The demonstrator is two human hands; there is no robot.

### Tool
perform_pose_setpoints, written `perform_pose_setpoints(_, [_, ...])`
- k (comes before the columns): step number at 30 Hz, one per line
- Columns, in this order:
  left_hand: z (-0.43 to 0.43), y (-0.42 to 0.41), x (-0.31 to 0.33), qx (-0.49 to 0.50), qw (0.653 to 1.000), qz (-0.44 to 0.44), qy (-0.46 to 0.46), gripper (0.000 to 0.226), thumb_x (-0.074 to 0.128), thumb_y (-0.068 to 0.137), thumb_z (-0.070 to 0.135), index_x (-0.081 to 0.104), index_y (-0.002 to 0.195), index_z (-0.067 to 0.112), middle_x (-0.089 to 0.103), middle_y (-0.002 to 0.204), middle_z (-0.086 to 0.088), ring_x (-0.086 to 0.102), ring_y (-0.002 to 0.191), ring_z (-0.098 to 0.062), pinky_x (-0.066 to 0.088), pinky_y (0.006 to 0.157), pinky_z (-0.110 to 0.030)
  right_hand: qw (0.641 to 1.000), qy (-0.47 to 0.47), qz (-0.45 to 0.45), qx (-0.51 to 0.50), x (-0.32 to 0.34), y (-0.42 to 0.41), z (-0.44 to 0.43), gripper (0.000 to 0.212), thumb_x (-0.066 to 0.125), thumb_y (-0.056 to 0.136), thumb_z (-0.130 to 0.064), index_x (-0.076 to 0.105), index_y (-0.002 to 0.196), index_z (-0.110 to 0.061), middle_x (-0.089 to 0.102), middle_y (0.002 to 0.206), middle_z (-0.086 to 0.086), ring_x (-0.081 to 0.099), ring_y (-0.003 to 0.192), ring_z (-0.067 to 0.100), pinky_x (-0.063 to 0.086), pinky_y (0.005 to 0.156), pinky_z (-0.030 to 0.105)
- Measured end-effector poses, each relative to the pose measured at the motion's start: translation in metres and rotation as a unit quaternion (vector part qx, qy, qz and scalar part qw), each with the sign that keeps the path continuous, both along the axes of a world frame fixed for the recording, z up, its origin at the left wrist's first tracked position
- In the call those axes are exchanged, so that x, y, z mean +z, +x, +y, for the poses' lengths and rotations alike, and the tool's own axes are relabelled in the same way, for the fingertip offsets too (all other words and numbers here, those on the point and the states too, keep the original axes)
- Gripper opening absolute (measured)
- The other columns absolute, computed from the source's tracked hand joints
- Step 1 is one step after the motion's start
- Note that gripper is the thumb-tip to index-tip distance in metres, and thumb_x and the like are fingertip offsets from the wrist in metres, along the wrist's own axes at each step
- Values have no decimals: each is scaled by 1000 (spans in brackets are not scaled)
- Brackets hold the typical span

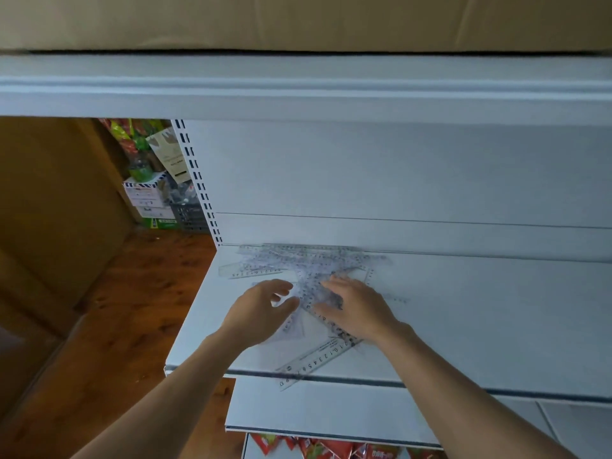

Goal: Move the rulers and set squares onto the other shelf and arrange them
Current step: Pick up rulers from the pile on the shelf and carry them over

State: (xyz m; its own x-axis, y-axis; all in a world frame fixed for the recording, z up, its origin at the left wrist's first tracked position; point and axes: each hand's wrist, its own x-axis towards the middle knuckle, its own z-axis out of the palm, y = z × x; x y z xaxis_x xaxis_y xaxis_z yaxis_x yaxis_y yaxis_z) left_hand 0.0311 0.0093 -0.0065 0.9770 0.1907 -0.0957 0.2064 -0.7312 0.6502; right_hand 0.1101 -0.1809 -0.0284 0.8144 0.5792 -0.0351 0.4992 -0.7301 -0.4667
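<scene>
Rulers and set squares lie in one clear-plastic jumble on the middle shelf, crossing each other at all angles towards its left end. One long ruler pokes out over the front lip. Whether this is the shelf they came from or the one they are going to cannot be told from this view. Either way the tidy arrangement is not there yet, so by the look of it most of the task is left.

The right hand rests flat on the heap, fingers straight and spread, clasping nothing. The left hand sits at the heap's left edge with fingers loosely curved and thumb apart, and no piece is plainly pinched between them.

The shelving is smooth white metal with a slotted upright at the left — slick footing for thin plastic. A lower shelf juts out beneath, with red snack packets under it. Cardboard sits on the top shelf, and the wooden floor and stacked goods show to the left.
</scene>
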Motion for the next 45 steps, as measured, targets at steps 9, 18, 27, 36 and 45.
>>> perform_pose_setpoints(9, [4, 8, 2, 23, 991, -22, -130, 30, 58, 92, 38, 62, 119, 26, 61, 103, 19, 56, 94, 6, 41, 86, -20, 942, 186, -275, -59, 15, 18, -7, 28, 53, 95, -33, 72, 104, -16, 71, 99, -4, 65, 90, 12, 51, 75, 22])
perform_pose_setpoints(18, [-11, 9, 18, 27, 951, -10, -308, 30, 58, 92, 39, 61, 119, 26, 66, 108, 13, 62, 99, -3, 45, 84, -20, 808, 534, 75, -235, 39, 0, -2, 18, 55, 96, -20, 72, 90, -18, 73, 84, -3, 69, 79, 10, 55, 77, 24])
perform_pose_setpoints(27, [-12, 8, 32, 96, 829, 40, -549, 36, 60, 91, 39, 59, 116, 13, 72, 108, -4, 70, 97, -14, 53, 82, -27, 826, 523, 166, -133, 34, -39, -6, 23, 57, 90, 3, 71, 101, -11, 74, 99, 6, 68, 96, 21, 53, 88, 29])
perform_pose_setpoints(36, [-9, -11, 32, 88, 803, -30, -589, 22, 57, 92, 8, 64, 113, 12, 73, 105, -6, 69, 99, -17, 55, 82, -23, 795, 527, 214, -211, 28, -59, 4, 21, 63, 88, -5, 69, 102, -21, 74, 94, 0, 70, 84, 14, 55, 69, 21])
perform_pose_setpoints(45, [2, -22, 30, 74, 852, -62, -515, 22, 61, 90, 12, 67, 111, 13, 74, 103, -1, 69, 98, -18, 56, 83, -25, 805, 505, 182, -253, 28, -68, 17, 13, 65, 87, -5, 72, 94, -14, 74, 75, 3, 67, 65, 9, 52, 60, 18])
